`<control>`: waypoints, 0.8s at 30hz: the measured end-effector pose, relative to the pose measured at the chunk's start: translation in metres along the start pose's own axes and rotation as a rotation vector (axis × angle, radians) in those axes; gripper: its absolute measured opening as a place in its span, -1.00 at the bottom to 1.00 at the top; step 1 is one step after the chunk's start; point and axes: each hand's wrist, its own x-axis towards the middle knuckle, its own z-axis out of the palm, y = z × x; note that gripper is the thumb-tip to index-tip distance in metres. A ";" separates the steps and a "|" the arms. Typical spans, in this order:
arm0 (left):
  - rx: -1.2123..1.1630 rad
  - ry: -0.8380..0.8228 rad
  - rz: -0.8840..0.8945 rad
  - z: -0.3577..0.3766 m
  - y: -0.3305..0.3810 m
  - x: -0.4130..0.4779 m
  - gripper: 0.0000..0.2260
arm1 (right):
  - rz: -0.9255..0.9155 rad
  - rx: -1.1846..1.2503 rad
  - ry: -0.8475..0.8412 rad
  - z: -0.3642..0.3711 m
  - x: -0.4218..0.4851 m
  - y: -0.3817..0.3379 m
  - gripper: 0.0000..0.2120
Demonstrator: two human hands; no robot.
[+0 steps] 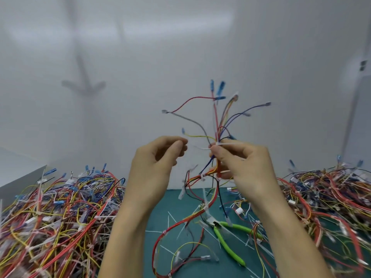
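My right hand point(236, 157): pinches wire harness point(215, 117) at tie.
My left hand point(160, 157): curled, empty, 9 o'clock from harness.

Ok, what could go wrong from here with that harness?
1. The right hand pinches the wire harness at the white cable tie. Branches fan loose above it, so one may end up outside the bundle.
2. The harness tail trails over the green cutters on the mat. Lifting could drag them or snag the wire piles alongside.
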 end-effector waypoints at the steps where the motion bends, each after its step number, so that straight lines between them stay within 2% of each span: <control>1: -0.022 -0.043 0.003 0.001 0.005 -0.001 -0.85 | -0.016 -0.029 -0.025 0.003 -0.001 0.002 -0.92; 4: -0.041 -0.143 -0.030 0.006 0.009 -0.005 -0.88 | -0.089 -0.136 -0.113 0.011 -0.004 0.005 -0.93; 6: 0.000 -0.136 -0.041 0.006 0.006 -0.004 -0.91 | -0.127 -0.203 -0.131 0.013 -0.005 0.005 -0.89; 10: 0.227 -0.097 -0.021 0.003 -0.003 0.000 -0.81 | -0.183 -0.367 -0.128 0.017 -0.006 0.009 -0.81; 13: 0.395 -0.033 0.070 0.010 -0.006 0.000 -0.84 | -0.286 -0.588 -0.156 0.023 -0.008 0.011 -0.79; 16: 0.295 -0.022 0.042 0.013 -0.014 0.001 -0.90 | -0.282 -0.780 -0.280 0.024 -0.007 0.010 -0.74; 18: 0.163 -0.059 -0.023 0.011 -0.018 0.002 -0.95 | -0.223 -0.742 -0.357 0.020 -0.007 0.006 -0.71; 21: -0.002 -0.058 -0.108 0.009 -0.022 0.003 -0.98 | -0.078 -0.675 -0.369 0.010 -0.005 0.005 -0.67; 24: -0.077 -0.091 -0.162 0.009 -0.024 0.004 -0.91 | 0.049 -0.844 -0.445 0.000 0.000 0.018 -0.66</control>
